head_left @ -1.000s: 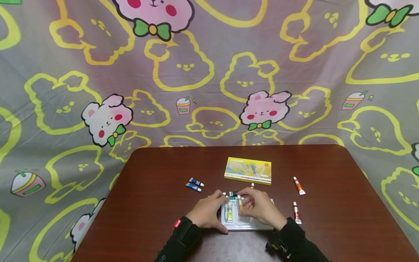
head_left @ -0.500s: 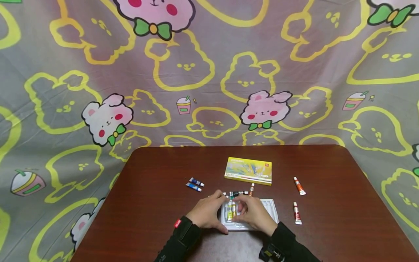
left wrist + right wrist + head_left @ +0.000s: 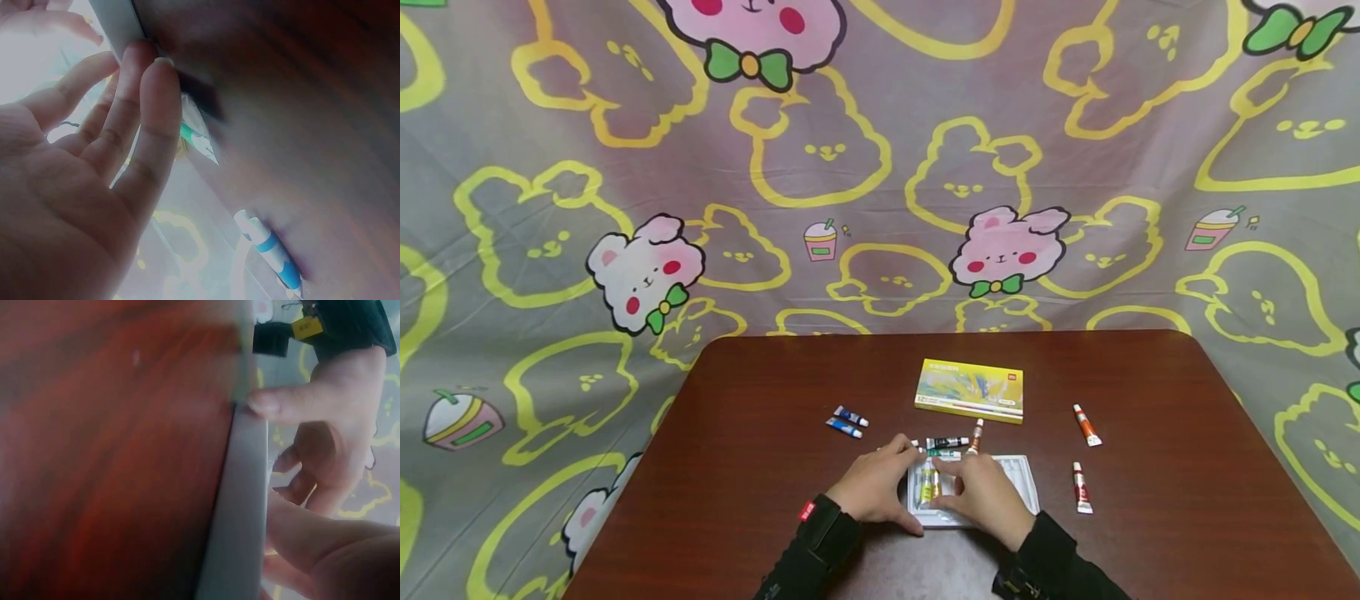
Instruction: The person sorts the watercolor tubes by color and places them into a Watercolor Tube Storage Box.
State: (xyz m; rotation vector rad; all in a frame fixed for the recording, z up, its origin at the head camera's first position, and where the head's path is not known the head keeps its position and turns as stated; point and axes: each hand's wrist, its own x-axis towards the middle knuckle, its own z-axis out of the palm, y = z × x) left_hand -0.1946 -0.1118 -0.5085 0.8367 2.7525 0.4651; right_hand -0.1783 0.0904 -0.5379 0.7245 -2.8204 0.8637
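Note:
A white plastic tray (image 3: 1017, 492) lies at the front middle of the table. My left hand (image 3: 878, 483) grips its left side, thumb at the near edge and fingers at the far edge; the thumb shows against the tray wall (image 3: 240, 506) in the right wrist view. Inside, at the left, lies a yellow paint tube (image 3: 926, 483). Beside it my right hand (image 3: 988, 492) holds a second, darker yellow paint tube (image 3: 936, 482) between thumb and forefinger, low in the tray. My right palm hides part of the tray.
Behind the tray lie a black tube (image 3: 947, 442), a green tube (image 3: 943, 455) and a brown tube (image 3: 976, 435). Two blue tubes (image 3: 844, 428) are to the left, an orange tube (image 3: 1086, 425) and a red tube (image 3: 1082, 487) to the right. A yellow box (image 3: 968, 392) sits farther back.
My right hand has moved left and down with the darker yellow tube, which now lies beside the other yellow tube in the tray. My left hand has stayed in place.

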